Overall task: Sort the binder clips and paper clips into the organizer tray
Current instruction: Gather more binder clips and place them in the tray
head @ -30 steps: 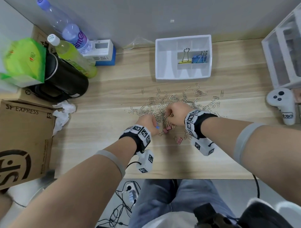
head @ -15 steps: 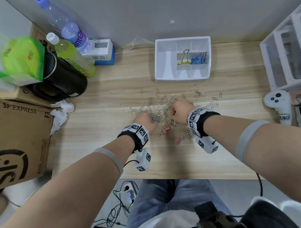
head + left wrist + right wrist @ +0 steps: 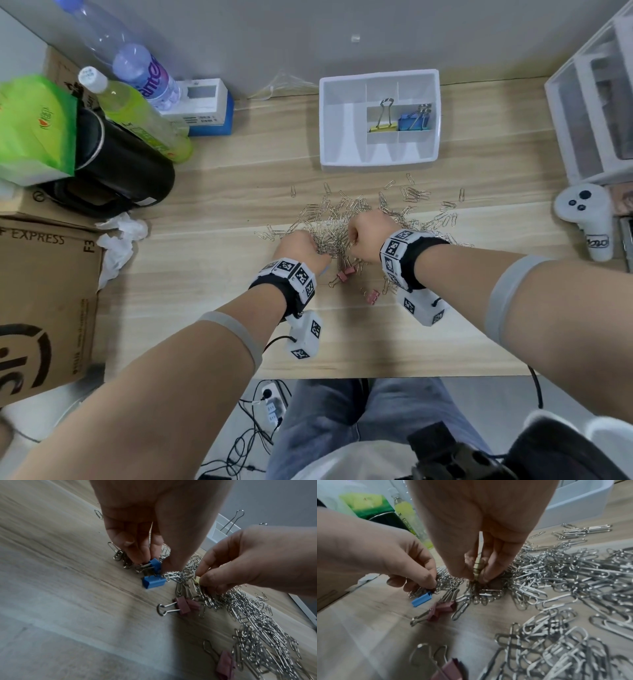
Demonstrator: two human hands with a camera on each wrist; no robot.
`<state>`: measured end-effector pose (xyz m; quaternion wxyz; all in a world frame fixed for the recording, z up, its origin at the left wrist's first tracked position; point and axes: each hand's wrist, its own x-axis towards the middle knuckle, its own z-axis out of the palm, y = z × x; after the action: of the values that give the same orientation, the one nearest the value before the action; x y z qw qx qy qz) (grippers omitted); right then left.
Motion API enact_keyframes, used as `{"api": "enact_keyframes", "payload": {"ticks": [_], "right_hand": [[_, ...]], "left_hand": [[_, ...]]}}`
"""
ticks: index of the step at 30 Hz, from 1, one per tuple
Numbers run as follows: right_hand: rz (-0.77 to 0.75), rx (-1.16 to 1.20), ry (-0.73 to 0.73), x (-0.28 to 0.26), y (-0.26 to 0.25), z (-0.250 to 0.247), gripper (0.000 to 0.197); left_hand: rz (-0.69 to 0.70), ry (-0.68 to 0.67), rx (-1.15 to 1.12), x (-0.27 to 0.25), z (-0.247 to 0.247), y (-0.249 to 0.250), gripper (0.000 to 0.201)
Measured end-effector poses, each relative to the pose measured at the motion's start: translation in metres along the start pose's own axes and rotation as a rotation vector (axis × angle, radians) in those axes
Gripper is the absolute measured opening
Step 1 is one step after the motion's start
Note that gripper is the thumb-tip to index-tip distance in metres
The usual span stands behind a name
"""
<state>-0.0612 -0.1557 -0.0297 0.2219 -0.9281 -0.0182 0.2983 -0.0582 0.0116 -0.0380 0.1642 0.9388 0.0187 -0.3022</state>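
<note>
A heap of silver paper clips [image 3: 329, 222] lies on the wooden desk in front of the white organizer tray [image 3: 378, 164]. The tray holds a yellow binder clip [image 3: 383, 127] and blue binder clips [image 3: 412, 121] in two middle compartments. My left hand [image 3: 154, 562] pinches a blue binder clip [image 3: 155, 563] at the heap's left edge, and a second blue clip [image 3: 153, 582] hangs against it. My right hand [image 3: 477, 577] pinches a small yellow binder clip [image 3: 477, 568] in the heap. Two pink binder clips [image 3: 345, 273] [image 3: 372, 296] lie on the desk near my wrists.
At the left stand two bottles [image 3: 137, 113], a black container [image 3: 113, 164], a cardboard box [image 3: 44, 291] and crumpled tissue [image 3: 120, 236]. A white controller [image 3: 589, 219] and white drawers [image 3: 596, 113] are at the right. The desk's front edge runs below my wrists.
Both hands have shifted slightly farther into the paper clip heap, still pinching. The pink binder clips have stayed where they were.
</note>
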Motion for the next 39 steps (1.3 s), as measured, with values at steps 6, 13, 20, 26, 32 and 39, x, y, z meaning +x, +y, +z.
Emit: {"api": "enact_keyframes", "payload": {"ticks": [6, 13, 20, 26, 32, 39], "right_hand": [[0.006, 0.038, -0.01, 0.001, 0.002, -0.01, 0.018], [-0.019, 0.011, -0.08, 0.003, 0.005, -0.01, 0.022], [-0.139, -0.118, -0.182, 0.002, 0.005, -0.007, 0.036], [-0.133, -0.136, -0.149, 0.006, 0.008, -0.003, 0.037], [-0.088, -0.04, -0.079, 0.006, 0.012, -0.005, 0.024], [-0.049, -0.015, -0.07, 0.007, 0.016, -0.009, 0.023]], "left_hand": [[0.012, 0.025, -0.113, 0.003, -0.007, 0.0, 0.011], [0.055, 0.047, -0.163, 0.003, -0.011, -0.004, 0.018], [0.082, 0.037, -0.2, -0.001, -0.009, -0.007, 0.015], [0.13, -0.114, -0.087, -0.004, 0.0, -0.01, 0.011], [0.155, -0.118, 0.027, -0.004, 0.006, -0.014, 0.025], [0.129, -0.125, 0.05, 0.003, 0.005, -0.012, 0.013]]}}
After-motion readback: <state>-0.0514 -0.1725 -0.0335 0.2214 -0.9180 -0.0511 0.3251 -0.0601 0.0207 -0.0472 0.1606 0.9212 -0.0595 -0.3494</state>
